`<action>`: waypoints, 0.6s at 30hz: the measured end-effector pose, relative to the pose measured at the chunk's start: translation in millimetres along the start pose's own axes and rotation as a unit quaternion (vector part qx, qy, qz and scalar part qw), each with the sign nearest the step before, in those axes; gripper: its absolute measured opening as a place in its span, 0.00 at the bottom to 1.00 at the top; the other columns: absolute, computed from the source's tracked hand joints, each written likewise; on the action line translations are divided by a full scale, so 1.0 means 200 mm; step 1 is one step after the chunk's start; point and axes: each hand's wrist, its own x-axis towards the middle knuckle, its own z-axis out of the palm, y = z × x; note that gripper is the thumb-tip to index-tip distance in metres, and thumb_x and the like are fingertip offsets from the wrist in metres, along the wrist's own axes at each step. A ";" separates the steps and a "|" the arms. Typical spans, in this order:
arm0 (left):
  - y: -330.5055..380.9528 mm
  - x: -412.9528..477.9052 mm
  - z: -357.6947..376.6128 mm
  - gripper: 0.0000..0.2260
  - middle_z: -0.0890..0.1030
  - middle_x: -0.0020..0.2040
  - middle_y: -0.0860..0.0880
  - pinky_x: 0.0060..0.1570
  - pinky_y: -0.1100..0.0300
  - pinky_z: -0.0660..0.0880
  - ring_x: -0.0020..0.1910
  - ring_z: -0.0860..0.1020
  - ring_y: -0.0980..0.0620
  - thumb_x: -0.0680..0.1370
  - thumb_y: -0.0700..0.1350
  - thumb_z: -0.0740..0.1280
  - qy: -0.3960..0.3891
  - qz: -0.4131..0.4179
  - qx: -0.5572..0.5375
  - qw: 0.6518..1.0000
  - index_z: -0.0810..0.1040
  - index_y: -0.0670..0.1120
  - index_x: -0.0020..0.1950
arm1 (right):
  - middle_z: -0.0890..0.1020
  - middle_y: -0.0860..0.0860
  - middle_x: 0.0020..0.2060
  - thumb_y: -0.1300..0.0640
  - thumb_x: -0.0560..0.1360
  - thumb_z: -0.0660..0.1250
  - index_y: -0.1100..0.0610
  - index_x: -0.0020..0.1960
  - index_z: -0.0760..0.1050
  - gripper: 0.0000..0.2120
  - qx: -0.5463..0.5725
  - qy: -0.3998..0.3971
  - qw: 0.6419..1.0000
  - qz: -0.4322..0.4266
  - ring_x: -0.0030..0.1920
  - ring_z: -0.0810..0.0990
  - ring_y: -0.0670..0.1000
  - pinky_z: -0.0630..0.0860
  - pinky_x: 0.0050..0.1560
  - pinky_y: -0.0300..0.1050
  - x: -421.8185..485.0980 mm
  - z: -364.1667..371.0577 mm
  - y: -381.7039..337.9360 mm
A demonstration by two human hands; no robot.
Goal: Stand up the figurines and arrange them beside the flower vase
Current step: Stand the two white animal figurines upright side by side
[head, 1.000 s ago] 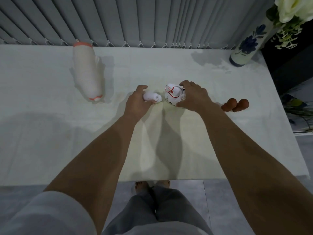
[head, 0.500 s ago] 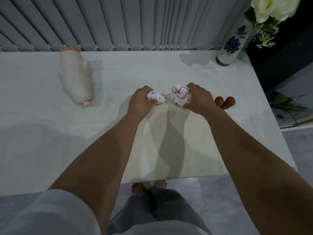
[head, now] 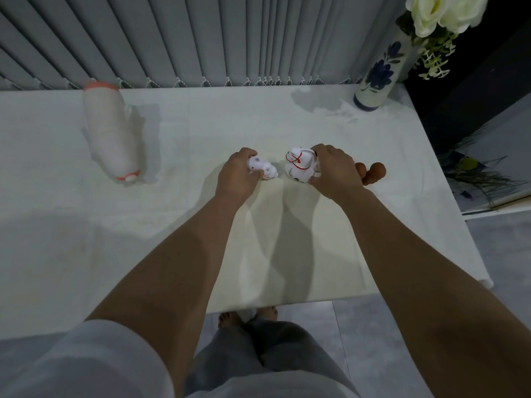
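White glazed figurines sit mid-table: left hand (head: 236, 176) fingers curl closed around the small spotted figurine (head: 264, 169); right hand (head: 334, 170) grips the red-ribboned figurine (head: 298, 165). Flower vase (head: 379, 73) stands at two o'clock on the table (head: 201, 124).

no readable text, labels or numbers

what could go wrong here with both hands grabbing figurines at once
Two risks. The left hand holds the small white figurine close beside the red-ribboned figurine in the right hand, so they may knock together while being stood up. The brown figurine lies right behind the right hand and could get bumped. Also, the flower vase stands near the table's far corner, so a hasty placement could tip it.
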 end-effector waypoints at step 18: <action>0.05 0.04 0.08 0.14 0.78 0.55 0.42 0.48 0.56 0.72 0.52 0.78 0.43 0.73 0.40 0.68 0.003 0.010 -0.007 1.000 0.77 0.46 0.59 | 0.79 0.54 0.52 0.65 0.70 0.64 0.58 0.59 0.72 0.18 -0.008 -0.004 1.000 -0.004 0.53 0.75 0.57 0.65 0.49 0.44 0.01 -0.02 0.04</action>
